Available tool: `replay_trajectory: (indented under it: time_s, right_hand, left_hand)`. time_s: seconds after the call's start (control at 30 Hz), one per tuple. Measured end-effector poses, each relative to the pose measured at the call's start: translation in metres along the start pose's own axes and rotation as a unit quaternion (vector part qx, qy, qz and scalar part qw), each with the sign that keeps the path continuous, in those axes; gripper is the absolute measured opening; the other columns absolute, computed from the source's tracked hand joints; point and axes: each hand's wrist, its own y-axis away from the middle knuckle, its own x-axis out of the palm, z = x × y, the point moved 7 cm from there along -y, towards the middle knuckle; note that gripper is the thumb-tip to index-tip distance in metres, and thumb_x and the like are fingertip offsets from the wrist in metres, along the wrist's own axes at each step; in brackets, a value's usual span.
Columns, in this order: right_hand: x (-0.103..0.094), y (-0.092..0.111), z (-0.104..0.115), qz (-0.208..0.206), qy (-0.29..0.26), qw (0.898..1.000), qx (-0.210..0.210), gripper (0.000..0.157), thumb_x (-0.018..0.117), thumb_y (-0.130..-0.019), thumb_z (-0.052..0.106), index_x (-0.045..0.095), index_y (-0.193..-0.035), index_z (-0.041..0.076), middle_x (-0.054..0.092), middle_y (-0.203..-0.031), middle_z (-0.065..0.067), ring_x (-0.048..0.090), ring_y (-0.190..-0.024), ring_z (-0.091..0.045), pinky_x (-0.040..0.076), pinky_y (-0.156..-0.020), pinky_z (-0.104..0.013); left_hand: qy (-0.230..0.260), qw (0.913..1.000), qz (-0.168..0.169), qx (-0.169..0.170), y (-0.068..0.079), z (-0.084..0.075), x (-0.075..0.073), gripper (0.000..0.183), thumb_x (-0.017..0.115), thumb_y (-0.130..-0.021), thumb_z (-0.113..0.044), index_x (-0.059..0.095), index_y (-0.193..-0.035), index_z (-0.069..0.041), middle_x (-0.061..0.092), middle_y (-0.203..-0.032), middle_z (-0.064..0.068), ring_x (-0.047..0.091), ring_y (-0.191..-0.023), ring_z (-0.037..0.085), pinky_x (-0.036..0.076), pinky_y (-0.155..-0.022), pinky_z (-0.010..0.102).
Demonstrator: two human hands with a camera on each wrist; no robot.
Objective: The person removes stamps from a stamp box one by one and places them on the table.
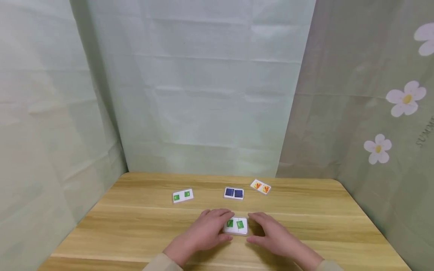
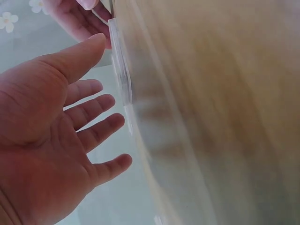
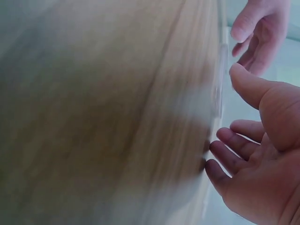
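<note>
A flat clear-edged case point(image 1: 235, 226) with two green squares on white lies on the wooden table between the two hands. My left hand point(image 1: 211, 229) is at its left side, fingers spread and loosely bent; in the head view its fingertips overlap the case's left edge. On the other side my right hand point(image 1: 273, 234) stands with relaxed fingers, just off the case's right edge. Both palms face inward, and neither hand grips anything. In the left wrist view the case point(image 2: 121, 63) shows edge-on beyond the left thumb. The right wrist view shows the right fingertips point(image 3: 213, 164) close to the tabletop.
Farther back on the wooden table point(image 1: 135, 218) lie three similar cases: one with green squares point(image 1: 182, 195) at left, one with dark blue squares point(image 1: 234, 193) in the middle, one with orange pictures point(image 1: 260, 186) at right. Pale cloth walls point(image 1: 210, 94) enclose the table's back and sides.
</note>
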Motion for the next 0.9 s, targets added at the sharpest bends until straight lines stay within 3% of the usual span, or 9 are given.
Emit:
replay_trajectory:
  time_s: [0.2, 0.4, 0.9]
  right_hand:
    - [0.007, -0.004, 0.0, -0.008, 0.014, 1.0, -0.003, 0.079, 0.093, -0.089, 0.042, 0.063, -0.15, 0.0, 0.066, -0.141, -0.015, 0.061, -0.13, -0.041, 0.052, -0.107, -0.066]
    - [0.001, -0.013, 0.002, -0.01, 0.01, 1.0, 0.007, 0.08, 0.098, -0.084, 0.037, 0.065, -0.147, -0.001, 0.064, -0.14, -0.018, 0.058, -0.128, -0.043, 0.05, -0.107, -0.068]
    - [-0.003, -0.022, -0.002, 0.011, -0.007, 0.999, 0.031, 0.067, 0.097, -0.087, 0.03, 0.069, -0.142, 0.004, 0.063, -0.14, -0.015, 0.056, -0.129, -0.039, 0.049, -0.109, -0.064]
  left_hand:
    - [0.025, 0.9996, 0.011, -0.006, -0.002, 0.001, 0.007, 0.068, 0.086, -0.098, -0.039, 0.063, -0.155, -0.011, 0.063, -0.155, 0.008, 0.058, -0.143, 0.029, 0.047, -0.118, 0.055]
    - [0.031, 0.999, 0.029, -0.011, -0.015, 0.001, 0.007, 0.07, 0.088, -0.097, -0.038, 0.062, -0.156, -0.01, 0.062, -0.154, 0.009, 0.059, -0.141, 0.03, 0.049, -0.117, 0.053]
    - [0.04, 0.9974, 0.053, -0.027, -0.025, 0.001, 0.005, 0.065, 0.088, -0.097, -0.031, 0.064, -0.153, -0.009, 0.063, -0.153, 0.01, 0.057, -0.14, 0.029, 0.047, -0.119, 0.048]
